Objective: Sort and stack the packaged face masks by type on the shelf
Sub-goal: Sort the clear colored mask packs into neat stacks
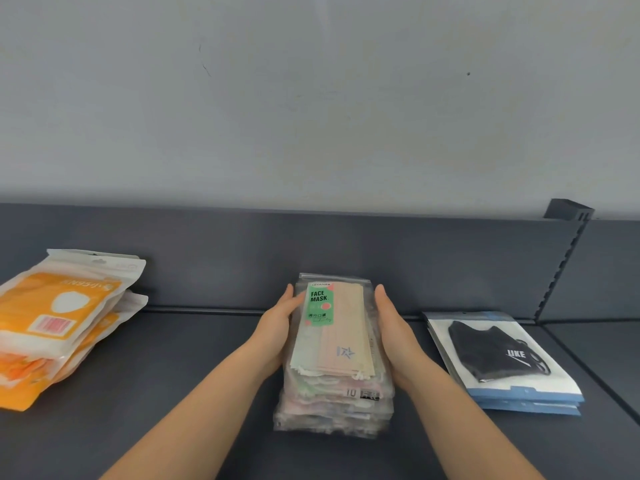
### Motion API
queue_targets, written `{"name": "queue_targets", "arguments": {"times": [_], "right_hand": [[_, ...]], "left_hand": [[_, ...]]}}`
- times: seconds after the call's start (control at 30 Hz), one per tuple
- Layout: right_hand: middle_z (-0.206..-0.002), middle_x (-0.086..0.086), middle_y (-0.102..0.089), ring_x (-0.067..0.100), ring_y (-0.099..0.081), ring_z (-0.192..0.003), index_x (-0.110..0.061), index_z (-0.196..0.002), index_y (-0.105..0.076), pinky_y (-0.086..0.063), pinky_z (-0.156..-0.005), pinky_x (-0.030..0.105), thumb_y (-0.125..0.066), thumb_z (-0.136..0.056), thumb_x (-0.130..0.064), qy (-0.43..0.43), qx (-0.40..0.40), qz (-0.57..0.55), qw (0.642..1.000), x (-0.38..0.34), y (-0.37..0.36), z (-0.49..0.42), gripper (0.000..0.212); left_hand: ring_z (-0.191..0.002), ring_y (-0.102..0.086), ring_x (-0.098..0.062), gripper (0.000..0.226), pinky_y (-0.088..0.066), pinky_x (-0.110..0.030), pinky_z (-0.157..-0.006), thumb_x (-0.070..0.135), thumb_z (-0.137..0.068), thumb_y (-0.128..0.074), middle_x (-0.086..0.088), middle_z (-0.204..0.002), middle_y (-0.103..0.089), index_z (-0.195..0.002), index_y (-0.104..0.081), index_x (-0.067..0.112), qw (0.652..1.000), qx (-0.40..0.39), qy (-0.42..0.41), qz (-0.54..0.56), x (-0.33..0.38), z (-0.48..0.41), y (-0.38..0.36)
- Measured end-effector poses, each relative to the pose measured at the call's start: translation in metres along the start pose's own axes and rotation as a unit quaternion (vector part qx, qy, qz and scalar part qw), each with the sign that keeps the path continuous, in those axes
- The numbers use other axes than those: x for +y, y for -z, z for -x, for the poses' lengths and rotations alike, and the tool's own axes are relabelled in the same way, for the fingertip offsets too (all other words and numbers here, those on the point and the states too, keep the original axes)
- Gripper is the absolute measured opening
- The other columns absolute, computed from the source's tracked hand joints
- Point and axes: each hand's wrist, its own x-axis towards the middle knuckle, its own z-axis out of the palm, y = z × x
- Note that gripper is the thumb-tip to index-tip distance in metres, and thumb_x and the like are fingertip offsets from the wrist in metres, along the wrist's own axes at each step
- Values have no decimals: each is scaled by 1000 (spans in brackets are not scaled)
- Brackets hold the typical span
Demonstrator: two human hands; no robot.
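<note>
Packaged face masks in clear bags, the pastel stack, stand between my two hands on the dark shelf. The top bag shows a green "FACE MASK" label. My left hand lies flat against the stack's left side, fingers straight and the thumb up near the label. My right hand mirrors it on the right side, palm inward and fingers extended. Neither hand curls round a bag; both press in from the sides. I judge this as squaring the pile, since the lower bags bulge out a little past the upper ones and slippery film wants to slide.

Well out past my left hand sits the orange stack. Its pouches are puffy and fanned, tilting toward the back panel, so that pile looks the least settled. Just past my right hand lies the black-mask stack, flat blue-edged packs lying neatly, apart from the hand.

Each type has its own pile with shelf between, which keeps the sorts from mixing. Beyond my fingertips the back panel gives a stop to push against. A slotted upright rises farther right.
</note>
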Motion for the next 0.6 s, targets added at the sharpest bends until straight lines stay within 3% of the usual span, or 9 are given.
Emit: {"name": "queue_targets", "arguments": {"times": [0.1, 0.2, 0.27, 0.33, 0.43, 0.5, 0.6], "right_hand": [[-101, 2, -77, 20, -74, -94, -20, -116, -70, -57, -83, 35, -40, -92, -68, -4, 3, 14, 1000, 0, -1, 0, 62], [-102, 3, -77, 21, -73, -97, -20, -111, -73, -54, -94, 40, -37, -94, -66, 5, -16, 30, 999, -2, 1, 1, 61], [-109, 3, -75, 22, -71, -104, -21, -114, -73, -50, -100, 44, -39, -93, -67, 5, -24, 30, 999, -5, 5, 1, 61], [-132, -2, -65, 17, -59, -123, -25, -129, -64, -40, -111, 44, -48, -89, -68, 15, -18, 19, 1000, -7, 11, 1, 61], [-160, -13, -26, 9, -26, -146, -26, -152, -34, -21, -121, 39, -56, -93, -49, 60, -12, 121, 991, -17, 20, 1, 66], [-162, -12, -19, 11, -23, -148, -23, -153, -33, -21, -119, 34, -56, -97, -36, 72, -13, 200, 977, -27, 26, 0, 62], [-164, -9, -15, 13, -20, -149, -22, -153, -32, -21, -116, 30, -55, -97, -33, 98, -19, 304, 947, -41, 32, -2, 61]], "left_hand": [[-91, -74, -25, 65, -57, -40, -74, 17, -100, -50, -1, -111, -72, -155, -20, 33, 1000, 2, 6, -6, -4, -1, 1], [-93, -73, -26, 66, -56, -41, -77, 14, -99, -51, 1, -105, -73, -155, -20, 32, 1000, -1, 1, 2, -4, 2, 0], [-107, -67, -24, 67, -53, -42, -88, 19, -99, -53, 0, -127, -65, -155, -20, 30, 1000, -1, -7, 5, 0, 6, 1], [-131, -50, -21, 68, -44, -41, -102, 25, -98, -55, 1, -153, -42, -156, -19, 28, 1000, 2, -25, -19, 4, 8, 5], [-146, -29, -18, 65, -28, -44, -117, 29, -99, -53, 3, -161, -28, -156, -21, 27, 991, 25, -54, -119, 13, 7, 14], [-147, -27, -17, 64, -24, -39, -119, 29, -99, -52, 2, -161, -26, -156, -22, 25, 971, 42, -75, -224, 21, 10, 23], [-149, -21, -17, 67, -18, -31, -118, 31, -100, -52, 1, -163, -20, -157, -18, 19, 890, 54, -102, -440, 36, 15, 38]]}}
